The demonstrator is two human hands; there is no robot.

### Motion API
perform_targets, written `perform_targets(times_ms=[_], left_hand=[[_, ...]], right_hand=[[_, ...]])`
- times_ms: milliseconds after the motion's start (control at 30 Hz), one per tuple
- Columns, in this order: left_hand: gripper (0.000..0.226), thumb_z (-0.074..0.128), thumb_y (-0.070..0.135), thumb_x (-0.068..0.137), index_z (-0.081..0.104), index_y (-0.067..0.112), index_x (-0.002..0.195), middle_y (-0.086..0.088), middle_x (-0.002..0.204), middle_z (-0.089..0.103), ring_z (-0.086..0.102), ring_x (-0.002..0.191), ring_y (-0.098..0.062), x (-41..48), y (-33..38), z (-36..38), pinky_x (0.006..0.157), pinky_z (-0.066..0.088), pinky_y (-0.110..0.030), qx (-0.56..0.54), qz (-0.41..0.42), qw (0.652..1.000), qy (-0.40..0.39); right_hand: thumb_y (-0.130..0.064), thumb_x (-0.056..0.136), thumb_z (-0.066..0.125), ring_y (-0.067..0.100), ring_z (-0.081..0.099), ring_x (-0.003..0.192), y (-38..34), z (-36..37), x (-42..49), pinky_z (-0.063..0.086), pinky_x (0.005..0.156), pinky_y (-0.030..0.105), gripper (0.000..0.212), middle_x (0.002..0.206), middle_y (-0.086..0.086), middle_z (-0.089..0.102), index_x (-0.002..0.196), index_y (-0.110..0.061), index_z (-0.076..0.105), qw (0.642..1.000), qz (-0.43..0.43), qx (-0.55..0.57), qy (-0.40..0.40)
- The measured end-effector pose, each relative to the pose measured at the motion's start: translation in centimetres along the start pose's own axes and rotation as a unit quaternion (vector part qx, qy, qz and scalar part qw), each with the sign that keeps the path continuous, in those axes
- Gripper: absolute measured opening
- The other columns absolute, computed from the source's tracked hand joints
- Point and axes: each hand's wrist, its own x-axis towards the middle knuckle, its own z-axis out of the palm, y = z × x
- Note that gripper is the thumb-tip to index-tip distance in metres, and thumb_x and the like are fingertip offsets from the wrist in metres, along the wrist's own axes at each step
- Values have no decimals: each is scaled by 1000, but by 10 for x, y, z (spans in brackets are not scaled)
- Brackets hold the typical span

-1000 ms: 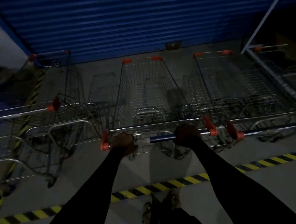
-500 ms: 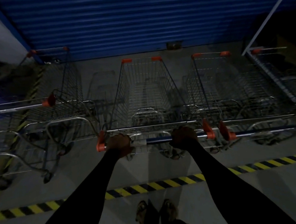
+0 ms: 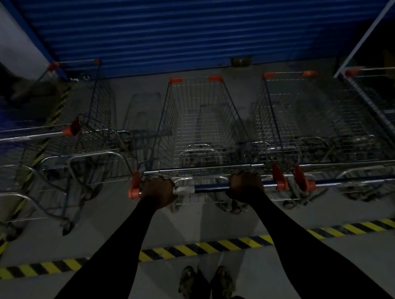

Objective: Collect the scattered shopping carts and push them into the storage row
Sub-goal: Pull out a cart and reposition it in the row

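Blue roller shutter (image 3: pixel 185 28) backs a dim concrete floor (image 3: pixel 218 221). Before the shutter stands the middle cart (image 3: pixel 200 126), another cart (image 3: pixel 305 125) just right of it. Left hand (image 3: pixel 157 191) and right hand (image 3: pixel 245 185) have fingers wrapped around its handle bar (image 3: pixel 207 188).

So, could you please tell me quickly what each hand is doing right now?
Left hand: closed on the cart handle.
Right hand: closed on the same handle.
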Motion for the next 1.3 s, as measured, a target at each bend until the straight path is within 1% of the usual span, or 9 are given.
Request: perform_targets(times_ms=[167, 333, 467, 600, 867, 1000, 1167, 1233, 1300], left_hand=[[41, 55, 54, 80, 66, 23, 104, -4, 103, 70, 66, 97, -26, 2, -1, 2, 83, 49, -36, -10, -6, 1000, 4], [38, 53, 52, 80, 66, 23, 102, -3, 103, 70, 66, 98, -26, 0, 1, 6, 83, 49, -36, -5, -3, 1000, 10], [38, 53, 51, 81, 67, 24, 102, -3, 103, 71, 66, 98, -25, 0, 3, 3, 82, 48, -35, 1, -12, 1000, 9], [38, 54, 50, 83, 66, 23, 106, -2, 109, 69, 65, 103, -24, -3, 5, -2, 84, 47, -34, -4, -6, 1000, -2], [40, 53, 57, 80, 66, 26, 101, 0, 104, 70, 66, 98, -24, -5, 7, 6, 86, 46, -37, 20, -17, 1000, 8], [39, 52, 54, 81, 68, 24, 100, -2, 102, 71, 67, 97, -25, -7, 9, 2, 86, 46, -36, 7, -22, 1000, 15], [36, 54, 50, 83, 66, 23, 105, -2, 106, 70, 65, 100, -24, -11, 12, -2, 84, 47, -31, -29, -21, 999, 5], [36, 56, 51, 81, 62, 24, 104, 0, 103, 70, 66, 97, -23, -13, 12, -1, 84, 46, -32, -50, -20, 999, 11], [40, 57, 56, 74, 59, 25, 101, 2, 99, 69, 66, 94, -24, -16, 12, -1, 87, 44, -37, -71, -22, 997, 29]], right_hand=[[-51, 79, 58, 26, 65, 96, 2, 2, 3, 48, 79, 32, 38, 102, 2, 68, 100, -21, 67, 1000, -1, 14, -4], [-51, 77, 58, 26, 65, 95, 3, 6, 2, 47, 79, 32, 37, 101, 2, 68, 98, -21, 67, 1000, 3, 16, -10], [-51, 79, 57, 26, 65, 95, 5, 8, 2, 46, 79, 32, 37, 102, 3, 68, 98, -21, 66, 1000, -2, 21, -7], [-51, 83, 55, 28, 64, 98, 6, 13, 0, 46, 79, 32, 39, 103, 6, 67, 102, -18, 64, 1000, -22, -3, 17], [-53, 80, 57, 27, 66, 92, 8, 19, -3, 49, 77, 33, 39, 98, 3, 69, 97, -19, 66, 1000, -19, -12, 18], [-52, 80, 57, 28, 66, 93, 8, 17, -1, 49, 79, 33, 38, 98, 3, 70, 97, -19, 67, 1000, -16, -5, 16], [-59, 76, 56, 25, 65, 93, 11, 22, -3, 48, 78, 32, 44, 97, 1, 69, 98, -23, 66, 1000, -19, 2, 23], [-64, 70, 56, 23, 65, 91, 12, 20, -2, 47, 76, 31, 47, 95, -2, 69, 97, -26, 64, 999, -31, 25, 21], [-69, 64, 52, 21, 64, 90, 13, 15, 0, 46, 73, 30, 53, 92, -5, 68, 95, -27, 61, 997, -49, 59, 28]])
